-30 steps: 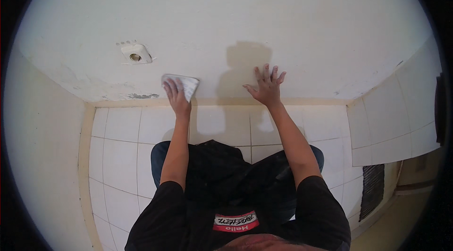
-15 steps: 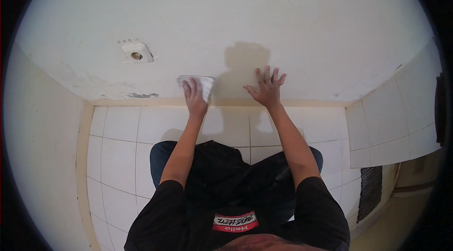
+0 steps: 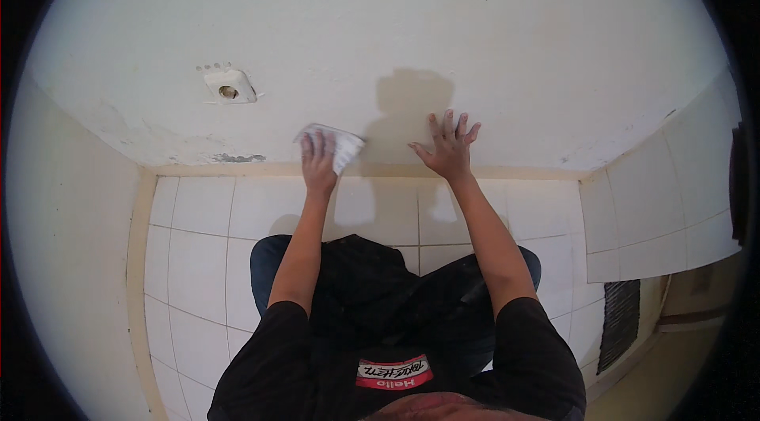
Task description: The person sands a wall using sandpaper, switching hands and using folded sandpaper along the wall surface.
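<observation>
My left hand (image 3: 319, 167) lies flat on a white-backed sheet of sandpaper (image 3: 346, 148), pressing it against the low part of the wall (image 3: 522, 49). Faint grey marks show on its back, and a dark edge runs along its top. What lies under my fingers is hidden. To the right, my right hand (image 3: 450, 150) rests on the same wall with its fingers spread and nothing in it. Both hands are just above the beige skirting strip (image 3: 475, 173).
A white wall socket (image 3: 230, 87) sits up and left of my left hand. Peeling paint (image 3: 239, 158) marks the wall's lower left. White tiles (image 3: 198, 262) cover the floor around my bent legs. At the right are a tiled side wall (image 3: 653, 191) and a dark ribbed mat (image 3: 620, 324).
My left hand has shifted slightly left and down on the wall, and the sandpaper has tilted with it. The right hand has stayed in place.
</observation>
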Available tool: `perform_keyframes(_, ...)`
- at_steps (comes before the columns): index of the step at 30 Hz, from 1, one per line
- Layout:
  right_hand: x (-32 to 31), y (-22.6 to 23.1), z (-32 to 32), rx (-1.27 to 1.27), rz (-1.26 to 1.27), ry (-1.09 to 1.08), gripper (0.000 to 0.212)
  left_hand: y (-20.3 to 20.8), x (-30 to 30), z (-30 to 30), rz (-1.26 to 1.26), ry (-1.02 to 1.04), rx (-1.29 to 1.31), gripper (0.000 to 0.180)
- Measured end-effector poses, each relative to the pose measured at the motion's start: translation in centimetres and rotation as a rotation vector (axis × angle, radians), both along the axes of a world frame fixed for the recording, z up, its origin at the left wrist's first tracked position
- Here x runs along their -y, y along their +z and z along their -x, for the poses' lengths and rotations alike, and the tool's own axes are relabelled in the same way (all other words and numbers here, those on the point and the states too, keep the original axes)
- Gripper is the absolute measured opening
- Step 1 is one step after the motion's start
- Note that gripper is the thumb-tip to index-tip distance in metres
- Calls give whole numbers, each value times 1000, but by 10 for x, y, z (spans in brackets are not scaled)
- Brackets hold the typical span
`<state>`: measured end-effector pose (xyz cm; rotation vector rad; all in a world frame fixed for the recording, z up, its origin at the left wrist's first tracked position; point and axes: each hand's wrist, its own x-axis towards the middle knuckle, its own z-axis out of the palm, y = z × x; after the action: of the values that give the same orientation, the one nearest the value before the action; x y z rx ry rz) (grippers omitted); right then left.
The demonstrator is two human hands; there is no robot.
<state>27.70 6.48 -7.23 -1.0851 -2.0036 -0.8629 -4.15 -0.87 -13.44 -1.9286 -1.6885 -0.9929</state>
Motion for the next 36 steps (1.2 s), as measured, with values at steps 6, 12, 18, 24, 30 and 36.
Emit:
perform_keyframes(6, 0, -2, -4, -7, 7, 5, 87, 21, 13, 19, -131, 218, 521, 75)
perform_keyframes(12, 0, 0, 0, -14, -3, 11, 88, 25, 5, 9, -161, 160, 489, 82)
perform_keyframes(18, 1, 4, -1, 11, -35, 36, 89, 23, 1, -35, -5, 40, 241, 76)
perform_keyframes(24, 2, 0, 0, -4, 19, -8, 88, 13, 1, -61, 151, -87, -46, 65)
perform_keyframes(30, 1, -2, 0, -4, 46, -4, 87, 19, -1, -57, 121, -168, -121, 64)
perform_keyframes(36, 0, 2, -3, 17, -11, 43, 90, 33, 2, -3, -101, 45, 230, 73)
